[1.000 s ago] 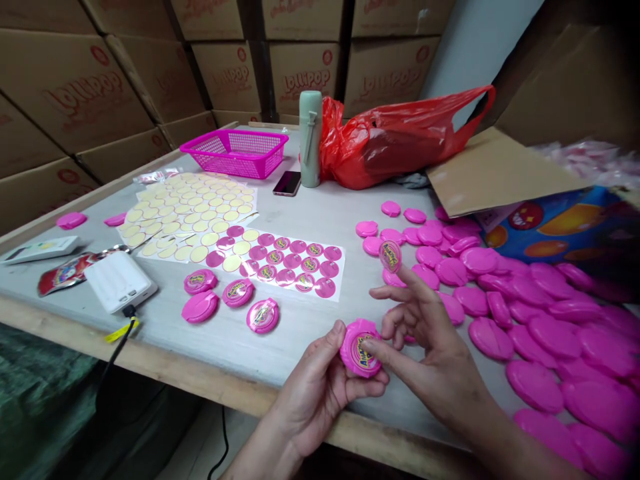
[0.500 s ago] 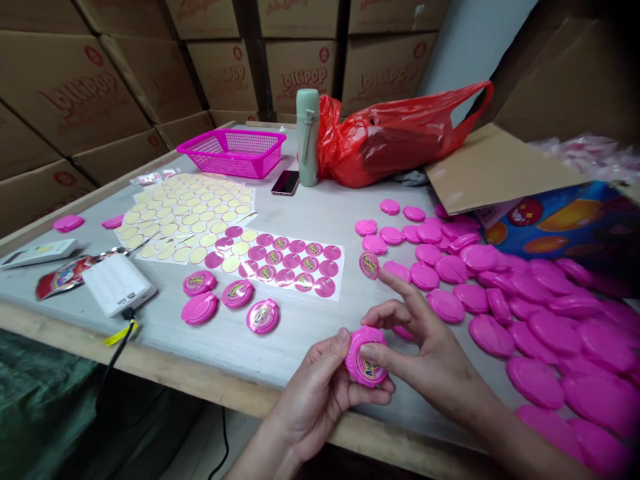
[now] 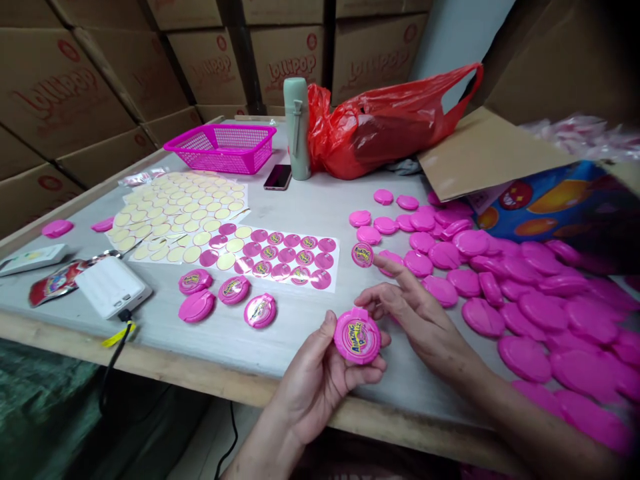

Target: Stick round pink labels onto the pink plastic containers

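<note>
My left hand (image 3: 320, 380) is closed around a round pink plastic case (image 3: 357, 337), held near the table's front edge. A printed label covers the case's face, which is turned toward me. My right hand (image 3: 415, 313) is just right of the case, its thumb off the label. A small round sticker (image 3: 363, 255) clings to the tip of its outstretched index finger. The other fingers are partly curled near the case's upper edge; whether they touch it is unclear. Left of my hands lie labelled pink cases (image 3: 234, 290) and a sticker sheet (image 3: 327, 279) with pink round stickers.
Pink cases (image 3: 530, 317) are heaped at right beside an open carton (image 3: 495, 150). Peeled sheets (image 3: 170, 207), a pink basket (image 3: 220, 160), phone (image 3: 277, 177), green flask (image 3: 299, 133) and red bag (image 3: 380, 127) stand farther back. A white power bank (image 3: 114, 287) with cable lies left.
My right thumb has lifted off the case's label, and the right hand has drawn slightly away. The label is now fully visible. The sticker stays on the index fingertip. The view has shifted slightly.
</note>
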The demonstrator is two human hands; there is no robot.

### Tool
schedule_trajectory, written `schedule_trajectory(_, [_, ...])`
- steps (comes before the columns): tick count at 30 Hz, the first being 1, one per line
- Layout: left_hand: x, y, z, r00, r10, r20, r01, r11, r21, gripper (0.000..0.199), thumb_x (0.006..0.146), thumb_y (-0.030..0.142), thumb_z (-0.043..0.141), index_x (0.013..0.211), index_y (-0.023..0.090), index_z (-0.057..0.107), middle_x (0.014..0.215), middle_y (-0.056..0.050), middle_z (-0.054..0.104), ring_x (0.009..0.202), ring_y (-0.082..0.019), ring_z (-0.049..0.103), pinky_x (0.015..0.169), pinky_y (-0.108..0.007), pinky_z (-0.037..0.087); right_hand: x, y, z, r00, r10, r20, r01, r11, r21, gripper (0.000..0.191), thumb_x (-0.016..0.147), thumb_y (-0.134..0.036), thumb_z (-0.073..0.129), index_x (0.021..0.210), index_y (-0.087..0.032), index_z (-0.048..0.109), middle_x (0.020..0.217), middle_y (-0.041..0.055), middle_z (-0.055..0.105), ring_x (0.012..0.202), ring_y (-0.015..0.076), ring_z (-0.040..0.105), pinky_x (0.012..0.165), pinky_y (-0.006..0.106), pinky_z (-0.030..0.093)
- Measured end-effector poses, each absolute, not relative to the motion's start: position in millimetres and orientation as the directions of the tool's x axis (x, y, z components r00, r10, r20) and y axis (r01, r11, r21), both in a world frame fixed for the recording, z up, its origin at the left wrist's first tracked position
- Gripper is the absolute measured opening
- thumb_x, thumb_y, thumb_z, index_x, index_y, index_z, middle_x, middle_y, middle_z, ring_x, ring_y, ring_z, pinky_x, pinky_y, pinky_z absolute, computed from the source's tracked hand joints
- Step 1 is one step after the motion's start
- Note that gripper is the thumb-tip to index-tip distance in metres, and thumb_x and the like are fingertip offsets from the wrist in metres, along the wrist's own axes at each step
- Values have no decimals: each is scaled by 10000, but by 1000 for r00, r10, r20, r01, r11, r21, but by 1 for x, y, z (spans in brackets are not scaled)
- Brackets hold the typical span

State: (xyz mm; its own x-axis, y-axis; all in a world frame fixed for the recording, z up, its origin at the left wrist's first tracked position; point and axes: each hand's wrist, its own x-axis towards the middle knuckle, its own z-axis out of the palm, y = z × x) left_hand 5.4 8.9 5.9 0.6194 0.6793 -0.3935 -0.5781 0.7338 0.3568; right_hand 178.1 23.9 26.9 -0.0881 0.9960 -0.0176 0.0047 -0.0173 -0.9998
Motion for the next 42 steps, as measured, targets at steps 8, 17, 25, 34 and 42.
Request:
schedule_trajectory(8, [7, 7, 5, 582, 728, -364, -597, 686, 416, 495, 1004, 450, 483, 1145, 24, 692, 980, -209, 763, 769, -219, 764, 716, -278, 627, 187, 22, 25, -212, 977, 15, 134, 44, -990, 720, 922, -422, 677, 1542, -353, 317, 1099, 36, 697, 931, 185, 671, 757, 312, 556])
schedule_trajectory(17, [10, 5, 2, 540, 776, -326, -619, 628, 471, 381, 979, 398, 559, 1152, 92, 706, 943, -158, 771, 759, -196, 751, 671, -252, 606, 190, 15, 27, -387, 922, 35, 504, 243, -829, 1197, 722, -430, 874, 1599, -476, 60, 1566, 73, 439, 1397, 298, 479, 1085, 509, 452])
schedule_trajectory(25, [11, 5, 5, 496, 791, -357, -631, 611, 477, 317, 945, 295, 635, 1219, 148, 694, 1071, -122, 760, 864, -167, 731, 723, -223, 589, 181, 13, 13, -326, 939, 109, 489, 266, -831, 1259, 711, -381, 888, 1606, -448, 5, 1579, 126, 425, 1422, 332, 458, 1109, 574, 414])
schedule_trajectory(34, [11, 4, 4, 551, 757, -351, -568, 648, 508, 319, 945, 308, 634, 1206, 138, 700, 1020, -101, 743, 818, -168, 735, 775, -300, 625, 174, 17, 15, -74, 993, 91, 338, 111, -935, 1050, 778, -404, 821, 1605, -399, 174, 1128, 32, 709, 1008, 239, 696, 931, 446, 540])
schedule_trajectory(42, [12, 6, 5, 563, 724, -400, -548, 689, 475, 451, 996, 422, 508, 1299, 102, 602, 1001, -180, 750, 835, -254, 771, 722, -282, 614, 205, 47, 17, 159, 987, 14, 133, -7, -991, 697, 950, -517, 590, 1553, -250, 366, 831, 21, 759, 679, 176, 702, 707, 330, 588])
